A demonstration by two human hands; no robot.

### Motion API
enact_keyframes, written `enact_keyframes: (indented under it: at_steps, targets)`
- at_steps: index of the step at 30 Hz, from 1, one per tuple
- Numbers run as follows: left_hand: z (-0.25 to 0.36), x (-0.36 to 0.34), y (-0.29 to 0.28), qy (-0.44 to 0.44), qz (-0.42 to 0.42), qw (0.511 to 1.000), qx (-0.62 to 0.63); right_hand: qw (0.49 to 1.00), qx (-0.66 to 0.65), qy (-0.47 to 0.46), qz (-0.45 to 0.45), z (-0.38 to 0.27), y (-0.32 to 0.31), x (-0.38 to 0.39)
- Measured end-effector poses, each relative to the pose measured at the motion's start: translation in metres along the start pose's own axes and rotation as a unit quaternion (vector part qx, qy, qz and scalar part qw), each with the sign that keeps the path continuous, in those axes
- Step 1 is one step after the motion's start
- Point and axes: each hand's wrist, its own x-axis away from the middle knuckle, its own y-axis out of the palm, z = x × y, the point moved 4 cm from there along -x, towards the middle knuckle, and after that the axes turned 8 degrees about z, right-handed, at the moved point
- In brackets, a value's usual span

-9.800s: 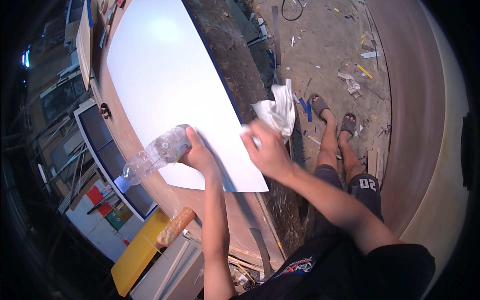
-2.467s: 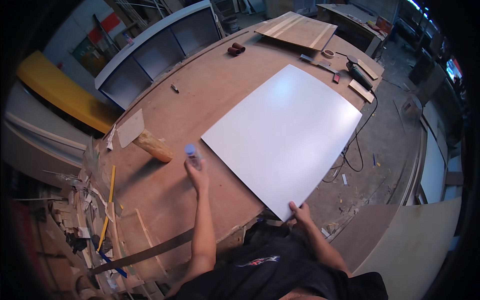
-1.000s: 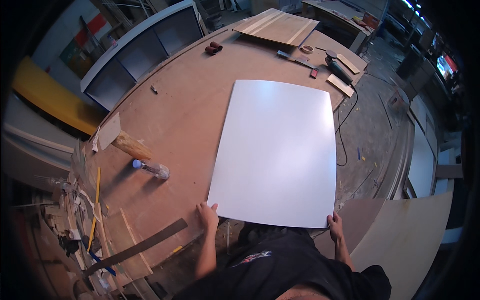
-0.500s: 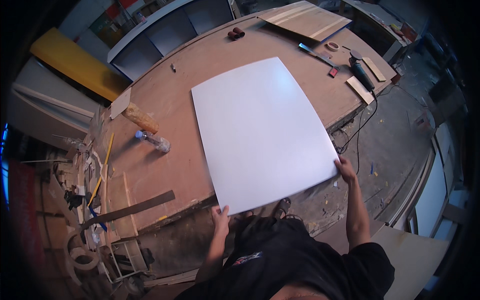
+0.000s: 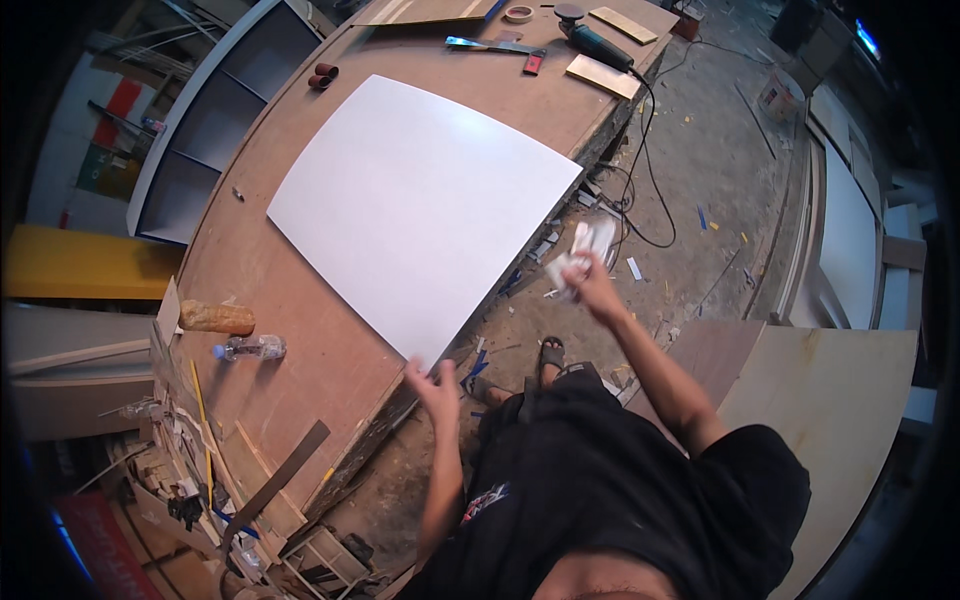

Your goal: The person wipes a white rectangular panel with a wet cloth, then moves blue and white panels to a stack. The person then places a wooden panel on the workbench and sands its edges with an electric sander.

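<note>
A large white panel (image 5: 420, 210) lies flat on the wooden workbench (image 5: 290, 330). At its near corner is my left hand (image 5: 438, 392), with thumb and fingers apart, slightly blurred; whether a fingertip touches the panel is hard to tell. My right hand (image 5: 597, 290) is off to the right, past the bench edge and over the floor. It grips a crumpled white rag (image 5: 590, 243), smeared by motion, which could be cloth or paper.
On the bench's far end lie a corded angle grinder (image 5: 598, 45), a try square (image 5: 495, 46), a tape roll (image 5: 519, 14) and a wood strip (image 5: 603, 76). A plastic bottle (image 5: 255, 348) lies at the left. The grinder's cord (image 5: 650, 150) hangs to the littered floor.
The panel now rests farther onto the bench, turned in view. My right hand has let go of its corner and holds a white rag. My left hand has loosened at its corner.
</note>
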Motion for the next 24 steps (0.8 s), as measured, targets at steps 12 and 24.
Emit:
enact_keyframes:
  at_steps: [12,24]
  targets:
    - [0.136,0.044,0.036,0.26,-0.433,0.843,-0.187,0.778,0.313,-0.538,-0.091,-0.125,0.068,0.135]
    - [0.086,-0.011,-0.052,0.151,-0.301,0.935,-0.115,0.926,-0.376,0.033,-0.006,-0.045,0.064,0.052]
